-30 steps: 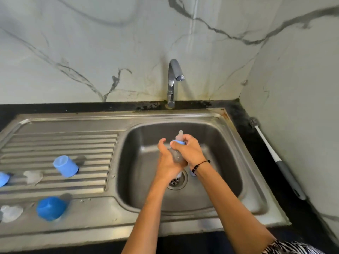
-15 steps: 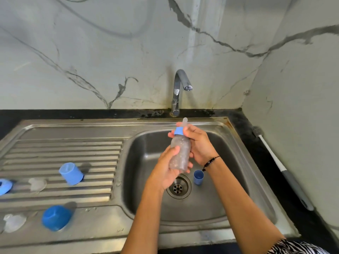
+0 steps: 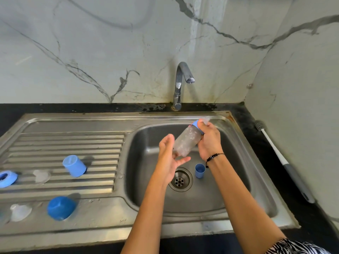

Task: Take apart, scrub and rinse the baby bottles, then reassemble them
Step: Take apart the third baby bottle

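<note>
A clear baby bottle (image 3: pixel 186 142) with a blue collar (image 3: pixel 196 125) and a clear teat (image 3: pixel 207 119) hangs tilted over the sink basin (image 3: pixel 229 189), teat pointing up and right. My right hand (image 3: pixel 209 142) grips it around the collar. My left hand (image 3: pixel 167 158) cups the bottle's base with its fingers spread. A small blue cap (image 3: pixel 199 170) stands upright in the basin beside the drain (image 3: pixel 180 180). No water runs from the tap (image 3: pixel 181 83).
On the drainboard (image 3: pixel 73 140) lie a light blue cap (image 3: pixel 74 166), a dark blue cap (image 3: pixel 60 208), a blue ring (image 3: pixel 7 178) and two clear teats (image 3: pixel 41 176) (image 3: pixel 20 212). A bottle brush (image 3: pixel 280 158) lies on the black counter by the right wall.
Both hands lifted the bottle from low over the drain and tipped it to the right. The small blue cap in the basin came into view. My left hand's fingers loosened.
</note>
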`<control>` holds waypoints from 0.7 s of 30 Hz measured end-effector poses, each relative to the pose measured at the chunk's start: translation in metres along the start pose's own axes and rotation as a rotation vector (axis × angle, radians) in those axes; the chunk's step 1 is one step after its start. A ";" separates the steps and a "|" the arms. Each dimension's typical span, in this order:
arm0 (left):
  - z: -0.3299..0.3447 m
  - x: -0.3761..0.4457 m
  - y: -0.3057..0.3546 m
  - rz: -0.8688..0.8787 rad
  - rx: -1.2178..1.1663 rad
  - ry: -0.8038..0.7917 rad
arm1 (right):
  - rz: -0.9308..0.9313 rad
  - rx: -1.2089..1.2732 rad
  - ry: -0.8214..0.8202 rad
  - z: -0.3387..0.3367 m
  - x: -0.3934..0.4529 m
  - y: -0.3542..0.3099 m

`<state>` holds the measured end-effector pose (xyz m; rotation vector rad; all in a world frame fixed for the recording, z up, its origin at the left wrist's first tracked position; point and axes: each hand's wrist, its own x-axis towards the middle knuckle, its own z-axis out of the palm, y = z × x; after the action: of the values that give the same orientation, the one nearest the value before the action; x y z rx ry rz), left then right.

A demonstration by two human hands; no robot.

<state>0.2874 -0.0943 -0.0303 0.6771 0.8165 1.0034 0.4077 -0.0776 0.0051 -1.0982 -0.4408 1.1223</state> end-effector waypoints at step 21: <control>-0.048 0.024 -0.038 -0.391 -0.572 0.658 | 0.226 -0.207 -0.069 -0.011 -0.002 0.033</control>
<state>0.2720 -0.0811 -0.0925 -0.3227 1.1053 1.0346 0.3991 -0.0838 -0.0280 -1.3177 -0.5051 1.3385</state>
